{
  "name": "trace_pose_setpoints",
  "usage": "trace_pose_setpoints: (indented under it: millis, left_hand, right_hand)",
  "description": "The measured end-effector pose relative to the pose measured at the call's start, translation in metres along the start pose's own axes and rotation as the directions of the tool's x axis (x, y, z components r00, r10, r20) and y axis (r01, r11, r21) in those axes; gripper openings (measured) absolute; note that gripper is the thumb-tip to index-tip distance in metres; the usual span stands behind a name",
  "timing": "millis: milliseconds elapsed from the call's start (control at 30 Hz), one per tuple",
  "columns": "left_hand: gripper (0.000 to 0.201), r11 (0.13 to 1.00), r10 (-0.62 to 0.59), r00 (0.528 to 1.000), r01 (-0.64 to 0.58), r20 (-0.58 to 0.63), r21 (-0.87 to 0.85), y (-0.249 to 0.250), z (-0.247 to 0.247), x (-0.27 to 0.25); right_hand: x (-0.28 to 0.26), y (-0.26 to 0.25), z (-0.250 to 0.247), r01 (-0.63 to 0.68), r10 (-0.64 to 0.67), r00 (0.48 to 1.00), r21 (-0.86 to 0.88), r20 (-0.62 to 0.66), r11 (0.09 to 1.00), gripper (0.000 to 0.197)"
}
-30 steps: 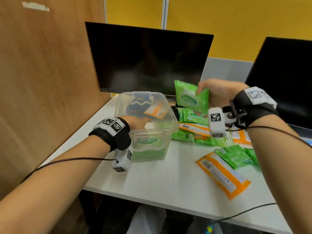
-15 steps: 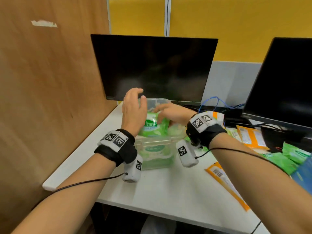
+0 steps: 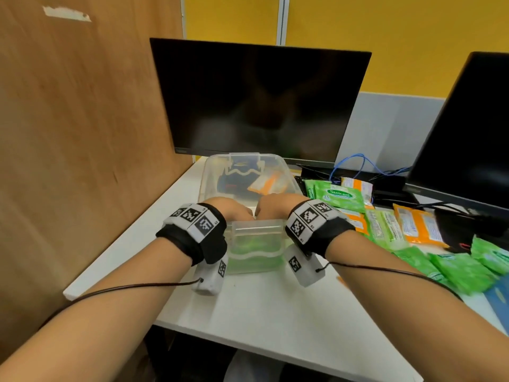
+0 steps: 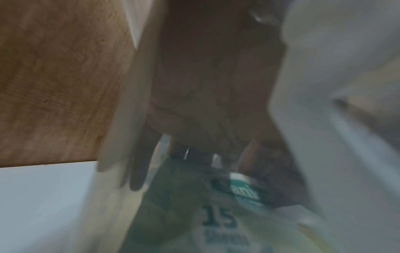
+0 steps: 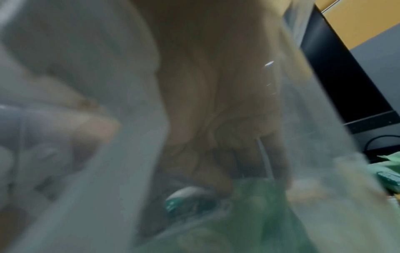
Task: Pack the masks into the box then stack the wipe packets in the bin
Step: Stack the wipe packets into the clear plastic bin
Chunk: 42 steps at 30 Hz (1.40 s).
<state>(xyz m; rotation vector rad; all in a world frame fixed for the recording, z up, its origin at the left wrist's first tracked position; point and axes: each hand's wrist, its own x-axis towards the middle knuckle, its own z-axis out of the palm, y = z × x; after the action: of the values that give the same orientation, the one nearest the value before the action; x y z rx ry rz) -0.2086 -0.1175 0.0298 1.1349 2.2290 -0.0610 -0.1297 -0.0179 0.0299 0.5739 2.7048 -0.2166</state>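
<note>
From the head view, my left hand [image 3: 234, 210] and right hand [image 3: 275, 206] were both down inside the clear bin [image 3: 286, 175], side by side at its near end. The green wipe packet [image 3: 256, 250] lay directly beneath them, showing through the near wall. More loose packets [image 3: 340, 195] waited on the desk [image 3: 275, 312] to my right, nearer my right hand.

From the left wrist, my fingers [image 4: 140, 171] pointed straight down onto the packet [image 4: 225, 220], extended rather than curled.

From the right wrist, blur hid whether my fingers pinched or merely pressed; I cannot tell.

Head view downward over desk — wrist views close inside bin [image 3: 248, 227]
</note>
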Motion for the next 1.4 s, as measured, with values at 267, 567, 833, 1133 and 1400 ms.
trace_pose_setpoints:
  millis: [267,567,833,1133,1400]
  left_hand:
    - [0.064,0.983,0.020,0.999,-0.026,0.040,0.179,0.002,0.000,-0.006]
    - [0.052,0.998,0.039,0.998,-0.041,0.048,0.048,0.004,0.000,-0.005]
    - [0.051,1.000,-0.011,1.000,0.011,0.006,-0.012,0.001,0.002,-0.001]
    - [0.035,0.999,0.033,0.993,-0.031,-0.110,0.017,0.014,0.003,-0.013]
    - [0.059,0.982,0.013,0.983,-0.048,-0.185,-0.185,0.014,0.004,-0.011]
  right_hand:
    - [-0.008,0.035,-0.028,0.511,0.319,0.590,0.649,-0.741,0.564,0.026]
    - [-0.029,0.122,0.032,-0.317,0.331,0.942,0.177,-0.057,0.932,0.075]
    - [0.003,0.095,0.068,-0.232,0.191,0.962,-0.217,-0.194,0.948,0.089]
    - [-0.001,0.108,0.019,-0.259,0.315,0.819,0.180,-0.479,0.949,0.030]
    - [-0.039,0.086,-0.032,0.563,0.331,0.675,0.750,-0.660,0.348,0.027]
